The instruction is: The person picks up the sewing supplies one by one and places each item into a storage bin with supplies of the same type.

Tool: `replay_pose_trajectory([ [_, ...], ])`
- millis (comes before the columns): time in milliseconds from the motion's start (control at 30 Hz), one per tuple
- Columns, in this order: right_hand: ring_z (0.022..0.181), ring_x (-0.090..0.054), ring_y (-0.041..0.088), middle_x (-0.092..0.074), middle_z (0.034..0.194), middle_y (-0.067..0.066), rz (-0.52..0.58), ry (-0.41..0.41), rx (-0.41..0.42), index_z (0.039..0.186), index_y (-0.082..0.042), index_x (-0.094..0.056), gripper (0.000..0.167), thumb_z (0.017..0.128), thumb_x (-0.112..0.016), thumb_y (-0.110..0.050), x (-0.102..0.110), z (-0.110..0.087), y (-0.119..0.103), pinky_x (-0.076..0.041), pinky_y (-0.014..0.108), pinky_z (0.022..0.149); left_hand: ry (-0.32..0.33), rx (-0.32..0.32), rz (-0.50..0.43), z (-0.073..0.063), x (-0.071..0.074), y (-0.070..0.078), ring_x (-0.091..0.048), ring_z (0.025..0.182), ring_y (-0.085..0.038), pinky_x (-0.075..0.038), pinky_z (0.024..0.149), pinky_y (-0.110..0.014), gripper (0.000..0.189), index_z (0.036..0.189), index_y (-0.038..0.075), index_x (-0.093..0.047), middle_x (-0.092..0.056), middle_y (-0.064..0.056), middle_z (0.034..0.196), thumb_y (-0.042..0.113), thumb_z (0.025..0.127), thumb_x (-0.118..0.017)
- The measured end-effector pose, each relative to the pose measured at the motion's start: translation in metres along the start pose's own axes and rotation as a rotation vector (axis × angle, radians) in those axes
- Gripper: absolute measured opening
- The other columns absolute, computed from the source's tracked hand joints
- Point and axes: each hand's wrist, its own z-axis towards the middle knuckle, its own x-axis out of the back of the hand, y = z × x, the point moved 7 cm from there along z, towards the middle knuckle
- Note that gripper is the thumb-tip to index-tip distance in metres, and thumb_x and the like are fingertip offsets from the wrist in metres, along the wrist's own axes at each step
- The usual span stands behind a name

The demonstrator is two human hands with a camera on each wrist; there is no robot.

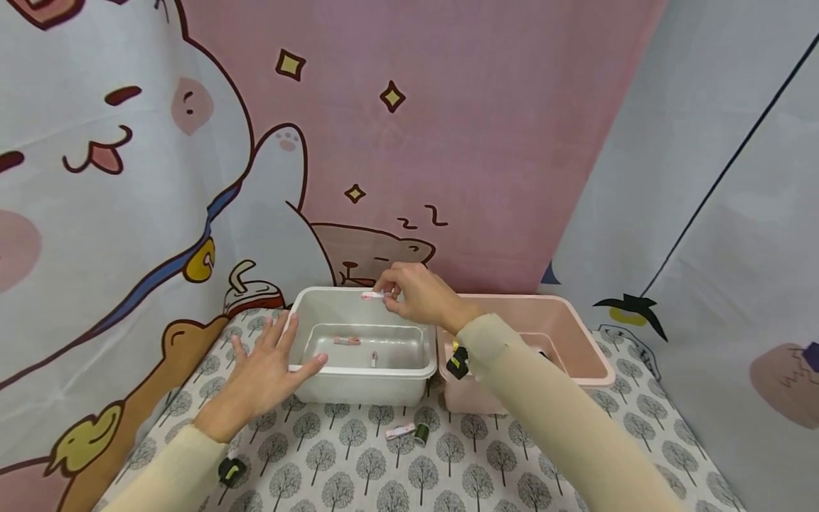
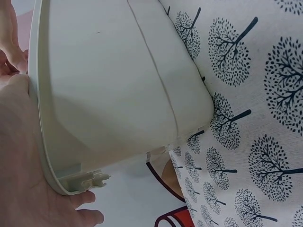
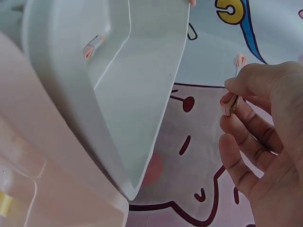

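Observation:
My right hand point(image 1: 419, 288) is over the far rim of the white bin point(image 1: 358, 382), pinching a small folded pink tape point(image 3: 229, 102) between thumb and fingertips. Its looped ends stick out on both sides of the thumb, and it looks like a soft tape measure. Inside the bin lie a similar pink bundle point(image 1: 346, 340) and a small pale piece point(image 1: 374, 359). My left hand point(image 1: 262, 373) rests at the bin's front left corner, its fingers extended and spread. In the left wrist view, that hand lies along the bin's rim point(image 2: 41, 118).
A pink bin point(image 1: 476, 395) stands right of the white one, partly behind my right sleeve. A black-and-yellow object point(image 1: 457, 363) shows at its left side. On the tree-print cloth lie a pale folded strip point(image 1: 400, 431), a dark green cylinder point(image 1: 421, 434) and a black item point(image 1: 231, 471).

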Motion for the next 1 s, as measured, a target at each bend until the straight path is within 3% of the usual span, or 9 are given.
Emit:
replay_pose_trajectory([
  [567,0.106,-0.078,0.022,-0.082,0.113,0.004,0.024,-0.038,-0.106,0.125,-0.013,-0.087,0.021,0.106,-0.080,-0.011,-0.011,0.020,0.016,-0.067,0.037,0.091,0.003,-0.007,0.004,0.001,0.000,0.001,-0.009,0.181,-0.057,0.011,0.127,-0.099,0.113,0.187,0.006,-0.018,-0.011,-0.025,0.195,0.084,0.111,-0.049],
  [700,0.129,-0.074,0.028,-0.077,0.141,0.009,-0.037,-0.086,-0.143,0.146,-0.016,-0.080,0.041,0.106,-0.086,-0.023,-0.015,0.017,0.020,-0.066,0.049,0.110,0.002,-0.007,0.002,0.001,-0.001,0.001,-0.009,0.181,-0.056,0.011,0.127,-0.100,0.114,0.187,0.006,-0.018,-0.011,-0.024,0.196,0.086,0.111,-0.047],
  [800,0.149,-0.063,0.033,-0.064,0.162,0.012,-0.086,-0.131,-0.169,0.161,-0.022,-0.071,0.061,0.105,-0.091,-0.036,-0.018,0.013,0.022,-0.057,0.059,0.124,0.005,-0.008,0.005,0.001,-0.001,0.000,-0.010,0.181,-0.056,0.010,0.127,-0.100,0.114,0.187,0.005,-0.018,-0.011,-0.024,0.196,0.086,0.111,-0.047],
  [1000,0.157,-0.059,0.036,-0.060,0.168,0.011,-0.078,-0.134,-0.178,0.161,-0.023,-0.070,0.061,0.106,-0.089,-0.038,-0.017,0.004,0.020,-0.049,0.067,0.132,0.011,-0.004,0.014,0.001,0.000,-0.001,-0.011,0.181,-0.057,0.010,0.128,-0.099,0.114,0.186,0.005,-0.019,-0.012,-0.024,0.196,0.086,0.111,-0.047],
])
